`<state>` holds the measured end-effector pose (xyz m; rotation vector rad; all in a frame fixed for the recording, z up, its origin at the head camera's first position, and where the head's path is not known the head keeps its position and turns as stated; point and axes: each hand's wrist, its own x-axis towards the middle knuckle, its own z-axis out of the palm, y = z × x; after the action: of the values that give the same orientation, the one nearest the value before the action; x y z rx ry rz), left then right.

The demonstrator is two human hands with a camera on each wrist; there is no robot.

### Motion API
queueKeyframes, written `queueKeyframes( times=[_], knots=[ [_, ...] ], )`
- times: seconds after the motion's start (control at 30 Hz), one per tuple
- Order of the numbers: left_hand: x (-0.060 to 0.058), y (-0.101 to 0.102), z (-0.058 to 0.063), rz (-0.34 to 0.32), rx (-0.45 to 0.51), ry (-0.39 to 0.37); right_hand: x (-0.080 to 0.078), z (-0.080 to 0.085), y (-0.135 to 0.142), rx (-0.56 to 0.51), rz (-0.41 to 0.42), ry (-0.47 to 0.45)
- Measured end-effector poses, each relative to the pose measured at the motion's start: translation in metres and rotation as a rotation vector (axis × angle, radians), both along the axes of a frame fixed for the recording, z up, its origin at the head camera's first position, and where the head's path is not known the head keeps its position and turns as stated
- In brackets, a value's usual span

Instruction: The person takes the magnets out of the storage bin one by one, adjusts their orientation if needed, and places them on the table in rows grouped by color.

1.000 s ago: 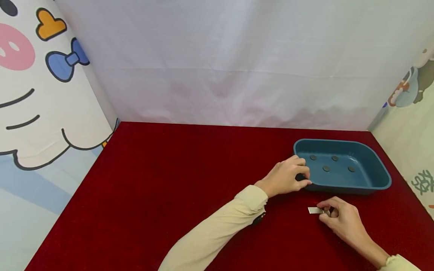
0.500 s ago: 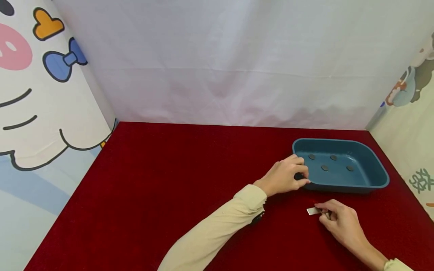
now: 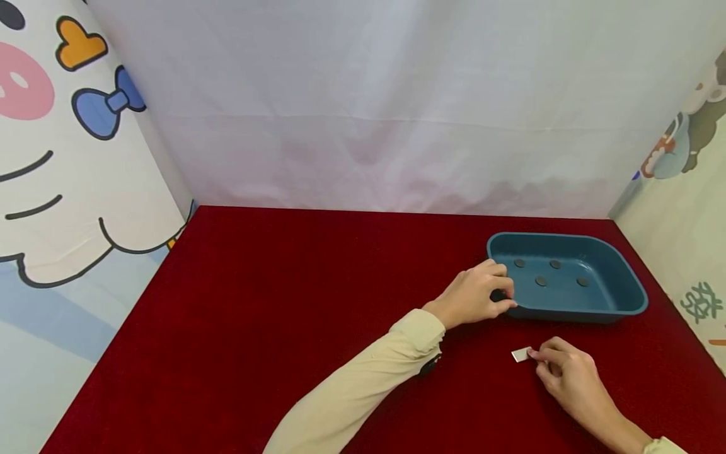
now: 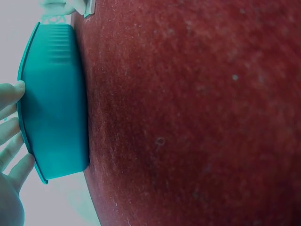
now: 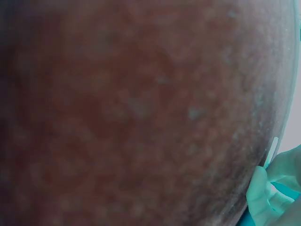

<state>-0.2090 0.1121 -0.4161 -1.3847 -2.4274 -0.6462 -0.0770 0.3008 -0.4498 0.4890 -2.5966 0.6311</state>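
My left hand [image 3: 476, 295] holds the near-left rim of a blue plastic basin [image 3: 590, 312] at the right of the red cloth. The left wrist view shows the fingertips [image 4: 19, 85] on the rim, with the basin's ribbed outer wall [image 4: 56, 103] facing me. Several dark round discs [image 3: 541, 281] lie on the basin floor. In front of the basin, my right hand [image 3: 575, 375] pinches a small flat silvery-white rectangle [image 3: 518, 355] near the cloth. It pokes out left of the fingertips; its other end is hidden. In the right wrist view the rectangle [image 5: 271, 151] appears edge-on.
A red cloth [image 3: 283, 315] covers the table and extends far to the left of the hands. A white curtain [image 3: 363, 126] rises along the back edge. Printed cloth panels [image 3: 96, 202] stand at both sides.
The silvery-white rectangle has turned slightly, and my right fingertips have shifted onto it, less curled over than before. My left hand stays at the basin rim. The view moves a little.
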Motion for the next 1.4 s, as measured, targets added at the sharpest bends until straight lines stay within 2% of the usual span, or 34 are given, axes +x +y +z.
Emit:
queueKeyframes(
  times=[0.17,0.3,0.53,0.6,0.77,1.07,1.17,1.3,1.4],
  knots=[
    [0.000,0.000,0.000,0.000,0.003,-0.008,0.005,0.002,0.000,0.056,-0.009,-0.042],
    [0.000,-0.001,0.001,0.000,0.007,-0.018,0.010,0.005,0.000,0.093,-0.033,-0.140],
    [-0.001,0.000,0.000,-0.005,0.001,-0.015,0.018,0.014,0.001,0.182,-0.074,-0.374],
    [-0.001,0.000,0.000,-0.005,0.002,-0.015,0.020,0.015,0.003,0.204,-0.075,-0.410],
    [-0.001,-0.001,0.000,-0.010,0.009,-0.023,0.022,0.015,0.007,0.266,-0.059,-0.442],
    [-0.002,0.000,0.001,-0.017,0.007,0.000,0.027,0.016,0.013,0.371,-0.038,-0.442],
    [-0.002,0.000,0.002,-0.014,0.004,-0.001,0.028,0.016,0.014,0.357,-0.038,-0.478],
    [-0.001,0.000,0.002,-0.013,0.002,-0.013,0.028,0.019,0.019,0.259,-0.044,-0.555],
    [-0.001,0.000,0.002,-0.016,0.004,-0.020,0.027,0.023,0.025,0.219,-0.078,-0.602]
  ],
)
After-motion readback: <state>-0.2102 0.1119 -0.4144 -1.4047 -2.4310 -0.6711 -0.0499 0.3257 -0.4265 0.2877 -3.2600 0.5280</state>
